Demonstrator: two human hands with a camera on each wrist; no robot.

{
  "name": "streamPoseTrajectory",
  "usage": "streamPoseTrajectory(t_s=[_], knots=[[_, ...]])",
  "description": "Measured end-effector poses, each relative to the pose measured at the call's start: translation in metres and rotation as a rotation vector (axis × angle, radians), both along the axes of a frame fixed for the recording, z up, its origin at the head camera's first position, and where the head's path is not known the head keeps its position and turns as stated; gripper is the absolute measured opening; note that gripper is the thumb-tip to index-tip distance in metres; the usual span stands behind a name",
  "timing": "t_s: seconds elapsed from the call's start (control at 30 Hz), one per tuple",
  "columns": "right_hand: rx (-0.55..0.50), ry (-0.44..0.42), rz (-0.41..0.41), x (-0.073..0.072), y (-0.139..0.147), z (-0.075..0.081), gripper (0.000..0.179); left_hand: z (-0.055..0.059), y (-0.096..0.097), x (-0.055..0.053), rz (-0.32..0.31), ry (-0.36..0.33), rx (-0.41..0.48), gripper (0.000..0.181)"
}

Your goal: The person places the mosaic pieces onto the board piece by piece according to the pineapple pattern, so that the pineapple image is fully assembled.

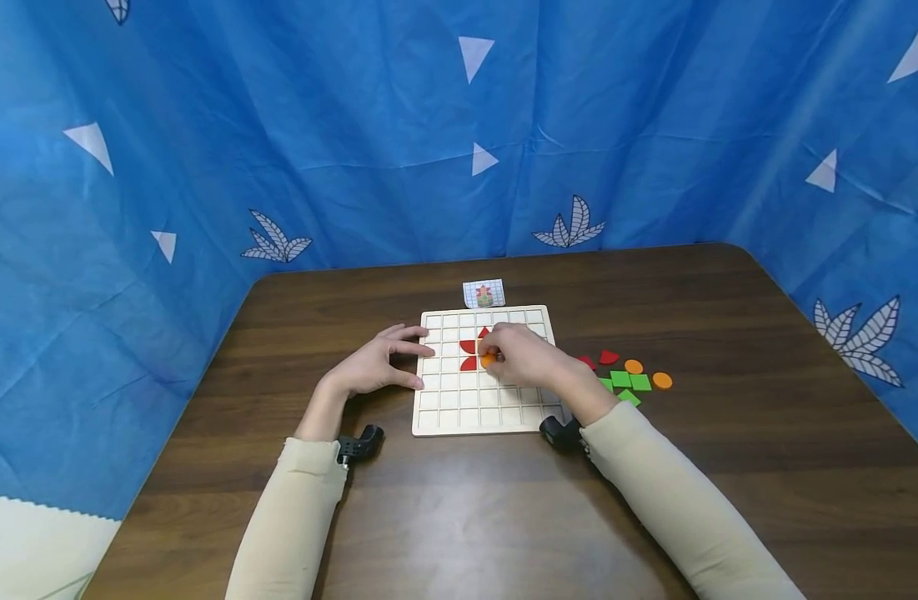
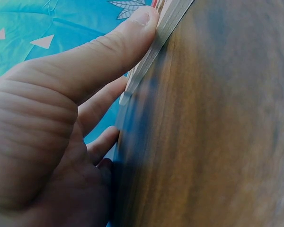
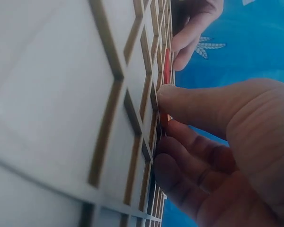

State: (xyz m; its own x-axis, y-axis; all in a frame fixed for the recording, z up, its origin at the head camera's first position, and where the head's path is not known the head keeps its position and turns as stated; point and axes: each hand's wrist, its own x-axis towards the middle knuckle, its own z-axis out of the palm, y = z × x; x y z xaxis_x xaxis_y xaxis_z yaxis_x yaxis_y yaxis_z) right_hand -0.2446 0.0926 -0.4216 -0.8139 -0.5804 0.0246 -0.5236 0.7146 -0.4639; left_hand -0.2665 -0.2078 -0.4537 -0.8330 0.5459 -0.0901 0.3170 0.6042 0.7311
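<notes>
A big blue cloth (image 1: 398,125) fills the top of the frame, behind the brown bench (image 1: 459,517). On the bench, in the middle of the frame, is a pale board (image 1: 443,419) with thin lines that make lots of little squares.

The left hand (image 1: 376,362) is at the board's left side. Its fingers are spread wide, and the thumb and some fingertips touch the edge. The right hand (image 1: 529,354) reaches over the board with its fingers bent close together. I can't tell if it is pinching a piece.

A light touch should work best here: line each piece up with its square, then press it flat. The left hand could help stop the board from sliding. The right hand should be careful not to bump the pieces next to it.

Above the board is a small picture card (image 1: 484,293). The board's squares have red pieces (image 1: 469,363) in them, near the middle of the frame. An orange piece (image 1: 488,361) is on the board too, right by the right hand's fingertips. Green pieces (image 1: 619,379), orange circles (image 1: 662,381) and more red bits (image 1: 609,357) lie loose on the bench, right of the board.
</notes>
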Motion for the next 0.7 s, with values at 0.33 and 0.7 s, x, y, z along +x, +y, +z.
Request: streamPoseTrajectory(t_s=[0.33, 0.7], knots=[[-0.006, -0.032, -0.026, 0.0, -0.002, 0.002, 0.02, 0.003, -0.002, -0.001, 0.004, 0.001, -0.006, 0.052], [0.005, -0.057, -0.012, 0.013, 0.021, 0.015, 0.019, 0.004, 0.0, 0.001, 0.005, -0.01, -0.006, 0.052]])
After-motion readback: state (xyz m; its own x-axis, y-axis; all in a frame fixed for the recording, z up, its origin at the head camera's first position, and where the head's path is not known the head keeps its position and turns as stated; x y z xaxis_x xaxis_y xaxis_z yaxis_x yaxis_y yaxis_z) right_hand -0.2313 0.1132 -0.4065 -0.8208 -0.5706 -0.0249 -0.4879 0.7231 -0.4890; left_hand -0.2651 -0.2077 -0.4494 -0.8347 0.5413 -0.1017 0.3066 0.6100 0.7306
